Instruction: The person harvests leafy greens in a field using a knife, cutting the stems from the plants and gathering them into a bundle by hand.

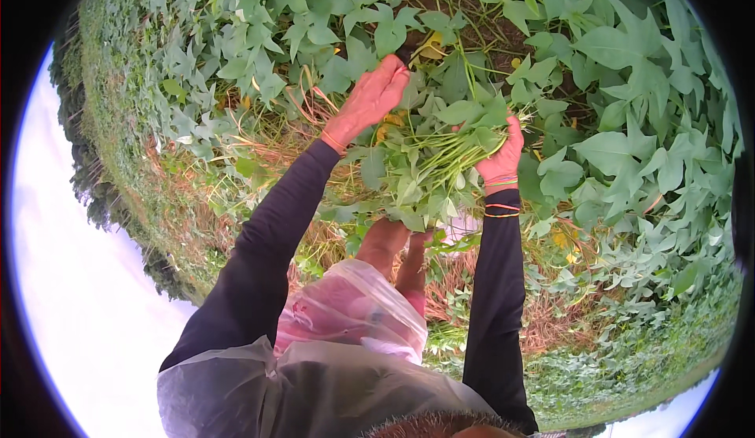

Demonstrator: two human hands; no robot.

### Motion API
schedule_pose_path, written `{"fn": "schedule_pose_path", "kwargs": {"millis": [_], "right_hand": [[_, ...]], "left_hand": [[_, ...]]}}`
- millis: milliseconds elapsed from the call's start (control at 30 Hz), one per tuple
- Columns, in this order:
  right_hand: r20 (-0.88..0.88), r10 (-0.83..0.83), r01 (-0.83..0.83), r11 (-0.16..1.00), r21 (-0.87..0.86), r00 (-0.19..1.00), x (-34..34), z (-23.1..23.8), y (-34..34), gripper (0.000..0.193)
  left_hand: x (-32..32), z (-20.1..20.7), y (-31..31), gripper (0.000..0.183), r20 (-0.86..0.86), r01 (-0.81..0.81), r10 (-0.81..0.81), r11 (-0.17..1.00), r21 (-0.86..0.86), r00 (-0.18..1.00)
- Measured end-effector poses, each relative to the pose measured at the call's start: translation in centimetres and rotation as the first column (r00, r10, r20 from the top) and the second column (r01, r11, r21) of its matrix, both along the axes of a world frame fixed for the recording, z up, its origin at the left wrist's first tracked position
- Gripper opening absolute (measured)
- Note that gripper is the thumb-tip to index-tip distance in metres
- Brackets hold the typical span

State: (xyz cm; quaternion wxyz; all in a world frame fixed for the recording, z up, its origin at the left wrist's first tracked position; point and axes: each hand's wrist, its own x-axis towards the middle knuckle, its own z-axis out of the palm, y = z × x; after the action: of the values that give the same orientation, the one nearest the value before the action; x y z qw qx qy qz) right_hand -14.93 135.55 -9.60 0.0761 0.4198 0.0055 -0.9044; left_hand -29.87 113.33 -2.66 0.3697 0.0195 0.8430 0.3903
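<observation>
My right hand (503, 155) is closed round a thick bunch of green leafy stems (452, 155), their pale ends gathered beside the thumb and the leaves hanging toward my legs. Farther out and to the left, my left hand (371, 101) reaches into the broad-leaved vines (385, 29) with its fingers drawn together. Something small and dark (406, 53) shows at its fingertips, partly covered by leaves; what it is I cannot make out. Both arms wear long black sleeves, and thin coloured bands circle the wrists.
Dense lobed foliage (621, 53) spreads ahead and to the right. Dry brown stalks (275, 155) lie among the plants on the left, with more straw (562, 320) at the lower right. My bare legs (385, 245) and a clear plastic apron (354, 304) are below the bunch.
</observation>
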Motion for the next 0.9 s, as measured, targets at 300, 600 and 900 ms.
{"fn": "schedule_pose_path", "kwargs": {"millis": [300,600,900], "right_hand": [[0.030,-0.029,0.028,0.999,0.034,0.999,-2.0,2.1,-2.3,0.026],[0.090,-0.087,0.085,0.996,0.026,0.992,0.6,1.8,-1.7,0.024],[-0.020,-0.077,0.076,0.997,-0.011,0.997,0.3,1.9,-3.5,0.027]], "left_hand": [[-10.5,-11.4,5.3,0.055,0.001,0.135,-0.135,0.991,-0.019,0.991],[-5.9,-4.2,1.3,0.053,0.497,0.256,-0.118,0.942,-0.218,0.860],[-11.6,-8.1,5.8,0.048,0.112,0.372,-0.356,0.851,-0.371,0.928]]}}
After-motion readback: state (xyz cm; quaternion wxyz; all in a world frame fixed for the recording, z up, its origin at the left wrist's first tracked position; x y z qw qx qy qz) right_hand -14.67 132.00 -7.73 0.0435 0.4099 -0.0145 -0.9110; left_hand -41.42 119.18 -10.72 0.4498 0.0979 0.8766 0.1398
